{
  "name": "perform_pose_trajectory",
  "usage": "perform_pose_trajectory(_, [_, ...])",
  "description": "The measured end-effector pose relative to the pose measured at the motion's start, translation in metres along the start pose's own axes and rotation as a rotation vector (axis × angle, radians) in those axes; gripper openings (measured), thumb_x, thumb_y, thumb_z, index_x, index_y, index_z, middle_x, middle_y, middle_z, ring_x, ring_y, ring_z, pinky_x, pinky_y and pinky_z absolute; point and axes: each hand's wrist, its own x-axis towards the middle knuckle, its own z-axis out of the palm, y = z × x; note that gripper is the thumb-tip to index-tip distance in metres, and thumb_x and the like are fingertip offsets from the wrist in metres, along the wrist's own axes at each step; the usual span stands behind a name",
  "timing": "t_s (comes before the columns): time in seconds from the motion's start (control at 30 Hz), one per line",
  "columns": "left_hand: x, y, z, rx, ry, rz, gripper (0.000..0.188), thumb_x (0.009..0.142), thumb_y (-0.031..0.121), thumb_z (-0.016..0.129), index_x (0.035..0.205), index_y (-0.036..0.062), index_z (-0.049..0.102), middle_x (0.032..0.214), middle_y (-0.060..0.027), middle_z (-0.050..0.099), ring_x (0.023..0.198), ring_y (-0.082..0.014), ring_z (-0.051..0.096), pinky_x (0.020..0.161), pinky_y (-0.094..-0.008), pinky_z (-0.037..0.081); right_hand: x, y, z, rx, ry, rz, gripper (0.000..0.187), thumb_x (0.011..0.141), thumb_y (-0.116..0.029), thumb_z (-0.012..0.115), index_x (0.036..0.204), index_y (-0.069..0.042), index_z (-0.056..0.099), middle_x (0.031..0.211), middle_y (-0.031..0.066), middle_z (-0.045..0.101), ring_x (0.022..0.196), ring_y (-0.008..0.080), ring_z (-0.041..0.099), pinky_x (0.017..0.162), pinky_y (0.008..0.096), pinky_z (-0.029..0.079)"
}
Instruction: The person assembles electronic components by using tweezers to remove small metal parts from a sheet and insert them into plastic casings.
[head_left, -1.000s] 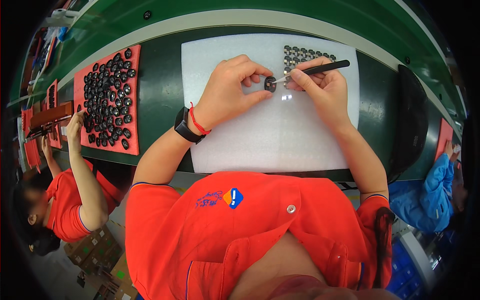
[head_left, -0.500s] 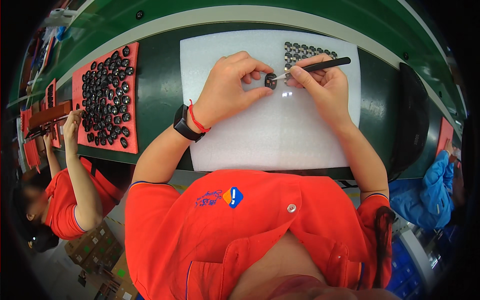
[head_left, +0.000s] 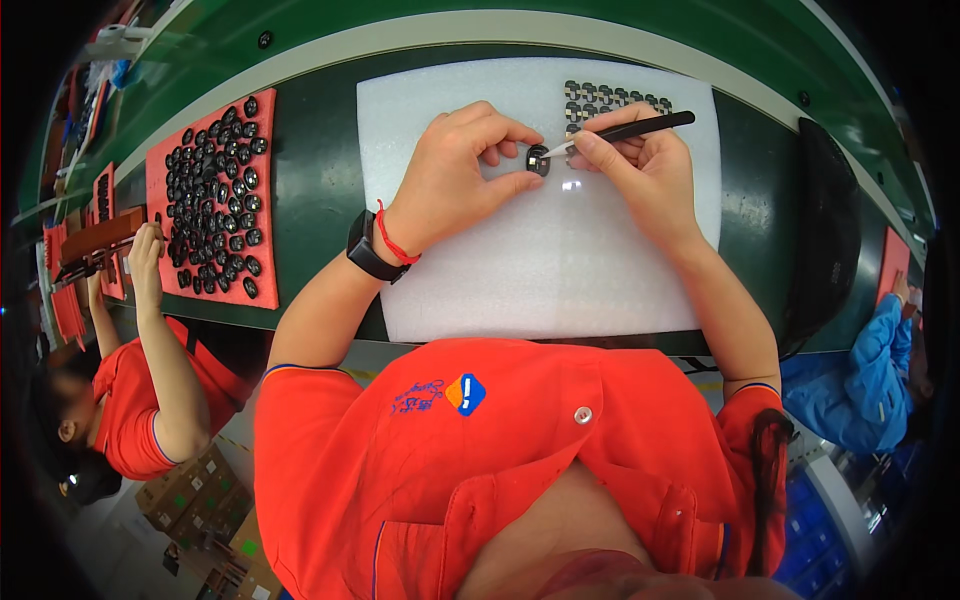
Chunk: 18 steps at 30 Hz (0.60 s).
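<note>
On the white mat (head_left: 480,285): a small black disc (head_left: 538,163), in the far half, between the person's hands; from here I cannot tell whether it is lifted.
Left hand (head_left: 465,150): thumb and forefinger pinching the black disc by its near and far edges, other fingers curled in.
Right hand (head_left: 640,165): thumb and fingers pressed together on black tweezers (head_left: 650,126), pale tip at the disc's right side; contact I cannot make out.
Far right of mat: rows of small dark parts (head_left: 615,97), partly behind the right hand.
Red mat (head_left: 268,222), left: many black discs (head_left: 213,190) crowded together, a co-worker's hand (head_left: 147,255) beside it.
</note>
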Motion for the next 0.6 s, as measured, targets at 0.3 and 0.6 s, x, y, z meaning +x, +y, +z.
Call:
perform_pose_trajectory(0.3, [0.0, 0.0, 0.0, 0.008, 0.001, 0.009, 0.031, 0.063, 0.008, 0.079, 0.093, 0.0083, 0.069, 0.074, -0.0038, 0.057, 0.063, -0.0155, 0.053, 0.058, -0.027, 0.046, 0.0, -0.002, -0.001, -0.156, -0.012, -0.058, 0.018, 0.086, -0.007, 0.065, 0.099, 0.002, 0.057, 0.091, 0.0094, 0.065, 0.082, 0.0133, 0.065, 0.075, 0.0229, 0.052])
perform_pose_trajectory(0.6, [0.0, -0.002, -0.001, 0.013, -0.017, 0.018, 0.029, 0.064, 0.01, 0.079, 0.092, 0.0109, 0.07, 0.075, -0.0042, 0.057, 0.063, -0.0159, 0.054, 0.057, -0.0274, 0.046, 0.012, -0.019, -0.011, -0.43, -0.167, -0.225, 0.014, 0.082, -0.01, 0.068, 0.092, -0.001, 0.065, 0.087, 0.0044, 0.064, 0.077, 0.0104, 0.061, 0.069, 0.022, 0.048])
